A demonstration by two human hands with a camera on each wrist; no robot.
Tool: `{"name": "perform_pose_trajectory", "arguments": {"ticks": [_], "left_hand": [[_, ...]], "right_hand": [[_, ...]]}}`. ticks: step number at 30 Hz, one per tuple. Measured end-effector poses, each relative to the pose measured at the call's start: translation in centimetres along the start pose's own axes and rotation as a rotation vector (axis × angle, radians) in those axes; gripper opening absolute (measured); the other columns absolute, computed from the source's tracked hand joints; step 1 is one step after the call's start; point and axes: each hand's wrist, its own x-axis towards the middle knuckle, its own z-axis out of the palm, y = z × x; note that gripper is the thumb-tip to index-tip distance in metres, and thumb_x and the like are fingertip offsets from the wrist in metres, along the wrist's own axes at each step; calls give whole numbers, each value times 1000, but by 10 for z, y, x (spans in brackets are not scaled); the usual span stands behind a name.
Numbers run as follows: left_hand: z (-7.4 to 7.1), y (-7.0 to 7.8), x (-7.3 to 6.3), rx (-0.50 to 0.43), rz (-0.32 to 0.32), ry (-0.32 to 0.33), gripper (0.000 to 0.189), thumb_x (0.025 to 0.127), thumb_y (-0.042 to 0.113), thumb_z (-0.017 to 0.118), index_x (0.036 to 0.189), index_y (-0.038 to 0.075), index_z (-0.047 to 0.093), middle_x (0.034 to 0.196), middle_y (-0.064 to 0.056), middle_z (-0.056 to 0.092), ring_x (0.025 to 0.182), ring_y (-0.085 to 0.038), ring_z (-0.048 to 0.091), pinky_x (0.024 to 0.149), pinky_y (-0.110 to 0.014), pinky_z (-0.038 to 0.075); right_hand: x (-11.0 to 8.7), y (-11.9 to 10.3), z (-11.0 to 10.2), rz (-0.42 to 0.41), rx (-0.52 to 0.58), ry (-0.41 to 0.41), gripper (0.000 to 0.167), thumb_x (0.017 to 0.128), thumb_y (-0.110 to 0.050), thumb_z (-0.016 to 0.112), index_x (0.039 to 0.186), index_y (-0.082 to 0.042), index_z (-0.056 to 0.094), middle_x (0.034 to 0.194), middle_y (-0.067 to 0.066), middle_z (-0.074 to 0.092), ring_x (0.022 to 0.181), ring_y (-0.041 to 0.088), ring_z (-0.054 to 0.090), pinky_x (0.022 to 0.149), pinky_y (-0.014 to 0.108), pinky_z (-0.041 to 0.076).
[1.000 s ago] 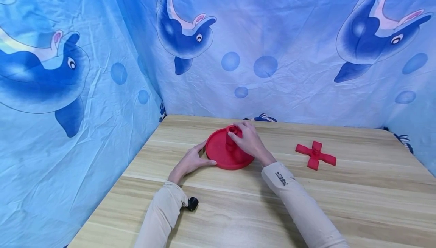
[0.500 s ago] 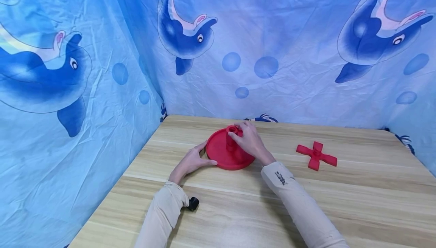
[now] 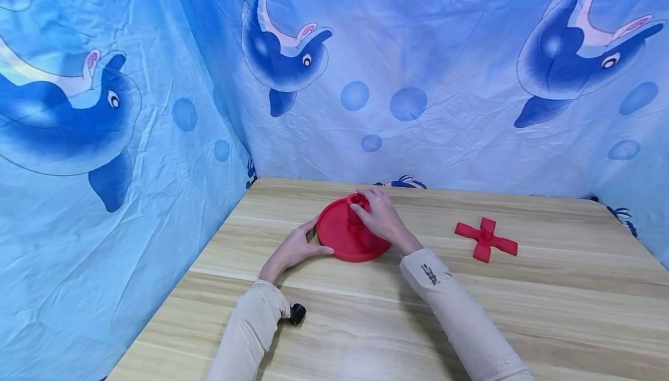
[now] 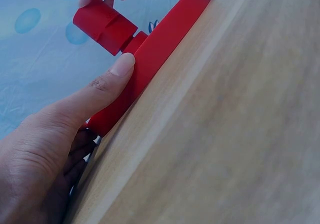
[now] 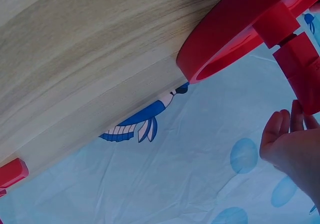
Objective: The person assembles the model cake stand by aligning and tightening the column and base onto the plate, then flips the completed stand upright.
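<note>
A red round base [image 3: 334, 234] with a raised rim lies flat on the table. From its middle rises a short red stub [image 5: 277, 24], topped by an upright red tube [image 3: 354, 215]. My left hand [image 3: 295, 247] holds the rim at the left, thumb in front and fingers along the far side. With thumb and fingertips, my right hand [image 3: 384, 216] grips the tube near its open upper end. A narrow neck shows between tube and stub in the left wrist view, where the tube [image 4: 106, 28] looks tilted with the camera.
A red four-armed cross piece [image 3: 485, 239] with a raised centre lies on the table to the right. The wooden table [image 3: 360, 329] meets blue dolphin-print cloth [image 3: 444, 154] at its back and left. A black wrist camera [image 3: 297, 313] sits by the left sleeve.
The right hand's fingertips have shifted slightly leftward on the tube's top. The left hand, base and cross piece stay where they were.
</note>
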Motion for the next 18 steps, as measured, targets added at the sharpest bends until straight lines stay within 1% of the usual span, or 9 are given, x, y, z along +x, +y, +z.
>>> {"name": "perform_pose_trajectory", "arguments": {"ticks": [3,5,12,18], "left_hand": [[0,1,-1,-3,-1,3,103,79,46,91,161,14,39,160,-10,42,149,-29,35,118,-51,34],[0,1,-1,1,0,4,103,79,46,91,161,13,39,160,-10,43,149,-30,35,118,-51,34],[0,1,-1,12,-4,5,104,78,47,90,161,13,39,160,-10,43,148,-29,36,118,-50,34],[0,1,-1,7,-3,5,103,79,47,90,161,14,39,160,-10,43,148,-29,36,118,-50,35]], "right_hand": [[0,0,1,28,1,2,57,97,-22,75,147,-2,55,140,18,55,131,36,46,93,53,57],[0,0,0,32,1,-2,58,97,-22,75,147,-2,55,141,18,54,132,37,45,94,53,57],[0,1,0,-4,13,-26,53,100,-16,69,148,1,54,141,18,56,131,34,46,95,50,57],[0,0,0,30,16,-2,55,100,-22,72,147,-1,55,136,19,56,130,35,46,94,51,57]]}}
